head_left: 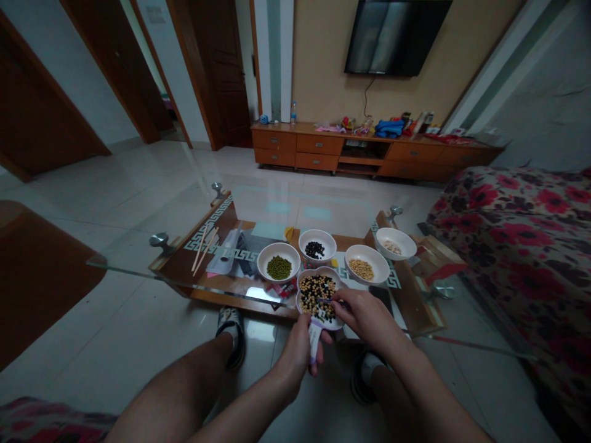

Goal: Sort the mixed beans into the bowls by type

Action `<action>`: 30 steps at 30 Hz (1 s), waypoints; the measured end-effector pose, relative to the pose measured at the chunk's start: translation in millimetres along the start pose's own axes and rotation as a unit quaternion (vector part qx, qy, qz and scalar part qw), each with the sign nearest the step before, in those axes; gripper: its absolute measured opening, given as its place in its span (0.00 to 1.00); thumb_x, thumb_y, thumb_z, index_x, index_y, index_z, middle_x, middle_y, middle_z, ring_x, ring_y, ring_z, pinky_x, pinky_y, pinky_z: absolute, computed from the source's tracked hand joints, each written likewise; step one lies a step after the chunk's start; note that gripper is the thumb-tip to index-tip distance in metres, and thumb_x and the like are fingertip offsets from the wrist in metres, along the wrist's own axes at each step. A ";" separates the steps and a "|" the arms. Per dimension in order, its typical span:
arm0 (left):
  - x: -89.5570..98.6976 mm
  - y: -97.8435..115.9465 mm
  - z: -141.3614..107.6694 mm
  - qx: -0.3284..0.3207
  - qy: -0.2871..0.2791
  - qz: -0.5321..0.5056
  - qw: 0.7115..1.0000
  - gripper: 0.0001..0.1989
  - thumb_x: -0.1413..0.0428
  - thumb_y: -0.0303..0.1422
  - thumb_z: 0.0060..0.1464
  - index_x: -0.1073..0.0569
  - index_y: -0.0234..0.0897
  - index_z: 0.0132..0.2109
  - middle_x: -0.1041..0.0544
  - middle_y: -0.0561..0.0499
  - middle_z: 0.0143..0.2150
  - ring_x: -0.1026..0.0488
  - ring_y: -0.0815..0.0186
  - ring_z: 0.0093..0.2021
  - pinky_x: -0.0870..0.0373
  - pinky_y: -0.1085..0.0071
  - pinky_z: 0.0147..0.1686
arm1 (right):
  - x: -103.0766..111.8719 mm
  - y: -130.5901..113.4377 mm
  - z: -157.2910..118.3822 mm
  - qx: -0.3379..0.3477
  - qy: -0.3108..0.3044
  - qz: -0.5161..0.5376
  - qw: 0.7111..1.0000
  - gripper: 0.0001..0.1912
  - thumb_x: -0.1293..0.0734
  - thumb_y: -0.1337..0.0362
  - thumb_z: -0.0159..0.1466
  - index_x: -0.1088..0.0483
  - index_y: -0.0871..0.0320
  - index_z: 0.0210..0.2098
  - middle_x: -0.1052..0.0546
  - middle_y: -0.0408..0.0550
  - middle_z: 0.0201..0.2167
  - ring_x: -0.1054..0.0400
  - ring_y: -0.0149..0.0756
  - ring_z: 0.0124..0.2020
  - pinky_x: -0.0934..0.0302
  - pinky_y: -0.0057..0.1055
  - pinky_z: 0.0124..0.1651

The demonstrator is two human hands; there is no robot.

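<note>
A white lobed dish (340,326) filled with mixed black, yellow and green beans (316,292) is at the near edge of the glass table. My left hand (302,344) is closed around the dish's pale, purple-edged handle (314,341). Over the beans, my right hand (355,311) pinches a thin dark utensil (325,301) whose tip is among them; its exact kind is unclear. Behind the dish stand bowls of green beans (279,267), black beans (314,249) and yellow soybeans (361,269). Farther right, another white bowl (396,243) holds pale beans.
Chopsticks (204,252) lie left on the glass table (152,271). Papers and small packets show on the wooden shelf beneath. A flowered sofa (517,209) flanks the right side. Beyond are a low cabinet (318,144) and a wall television (397,37).
</note>
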State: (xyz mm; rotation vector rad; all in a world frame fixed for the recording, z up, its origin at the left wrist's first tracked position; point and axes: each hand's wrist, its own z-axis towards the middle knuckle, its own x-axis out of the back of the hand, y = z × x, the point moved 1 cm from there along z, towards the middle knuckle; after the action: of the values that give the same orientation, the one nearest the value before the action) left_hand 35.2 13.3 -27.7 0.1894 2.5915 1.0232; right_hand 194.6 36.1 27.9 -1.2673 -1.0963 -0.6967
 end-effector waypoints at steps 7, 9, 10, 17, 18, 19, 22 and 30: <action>0.4 -3.9 3.6 -0.007 0.002 -0.002 1.000 0.34 0.72 0.47 0.57 0.29 0.32 0.26 0.40 0.53 0.11 0.47 0.71 0.09 0.55 0.74 0.14 | -1.3 1.0 0.0 0.006 0.002 -0.001 1.000 0.12 0.42 0.60 0.66 0.28 0.54 0.40 0.22 0.48 0.36 0.29 0.36 0.38 0.41 0.28 0.39; 0.2 -4.1 3.6 -0.008 0.002 -0.003 1.000 0.34 0.73 0.47 0.58 0.29 0.32 0.26 0.40 0.53 0.11 0.47 0.71 0.09 0.56 0.74 0.13 | -1.4 0.9 0.1 0.005 0.004 0.004 1.000 0.12 0.42 0.60 0.65 0.27 0.53 0.40 0.22 0.48 0.36 0.28 0.36 0.39 0.41 0.28 0.40; 0.1 -3.7 3.2 -0.008 0.003 -0.003 1.000 0.34 0.73 0.47 0.58 0.30 0.32 0.26 0.40 0.53 0.11 0.47 0.71 0.09 0.56 0.74 0.13 | -1.4 0.7 0.0 0.005 0.005 0.005 1.000 0.12 0.42 0.60 0.66 0.27 0.53 0.40 0.22 0.48 0.37 0.28 0.36 0.39 0.41 0.29 0.41; -0.6 0.1 -0.8 0.003 0.005 0.004 1.000 0.34 0.73 0.46 0.58 0.30 0.32 0.26 0.40 0.53 0.11 0.47 0.72 0.09 0.54 0.74 0.14 | -0.3 -0.9 0.2 0.008 0.006 0.009 1.000 0.14 0.43 0.59 0.66 0.27 0.55 0.40 0.22 0.50 0.36 0.29 0.38 0.39 0.41 0.30 0.41; -0.5 0.0 -0.8 0.001 0.006 0.003 1.000 0.34 0.73 0.46 0.57 0.30 0.32 0.26 0.40 0.53 0.11 0.47 0.72 0.09 0.54 0.74 0.14 | 0.2 -1.2 0.3 0.010 0.008 0.011 1.000 0.14 0.43 0.59 0.66 0.27 0.55 0.40 0.22 0.50 0.36 0.29 0.37 0.39 0.41 0.30 0.41; -0.3 -0.3 -0.6 -0.002 0.006 0.002 1.000 0.34 0.72 0.47 0.57 0.30 0.32 0.26 0.40 0.53 0.11 0.47 0.72 0.10 0.54 0.74 0.14 | 0.9 -1.5 0.3 0.013 0.010 0.014 1.000 0.14 0.43 0.59 0.66 0.27 0.55 0.40 0.22 0.50 0.36 0.29 0.37 0.38 0.41 0.30 0.40; 0.1 -1.2 0.1 -0.006 0.002 -0.002 1.000 0.34 0.71 0.50 0.56 0.29 0.32 0.26 0.40 0.54 0.11 0.47 0.72 0.10 0.54 0.74 0.14 | 3.3 -2.6 0.4 0.019 0.022 0.023 0.999 0.14 0.43 0.60 0.67 0.27 0.55 0.39 0.22 0.49 0.35 0.29 0.36 0.38 0.40 0.30 0.41; -0.7 0.8 -2.4 -0.003 0.007 -0.008 1.000 0.33 0.71 0.48 0.57 0.29 0.32 0.27 0.39 0.53 0.12 0.47 0.72 0.10 0.54 0.74 0.14 | 5.6 -1.4 2.2 0.026 0.069 0.051 0.996 0.15 0.43 0.59 0.67 0.27 0.55 0.41 0.22 0.50 0.38 0.29 0.37 0.38 0.39 0.32 0.42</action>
State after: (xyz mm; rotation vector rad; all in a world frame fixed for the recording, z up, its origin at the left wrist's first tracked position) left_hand 35.0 12.2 -25.3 0.1592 2.5966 1.0306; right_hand 194.8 38.8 33.4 -1.2036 -0.9258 -0.6649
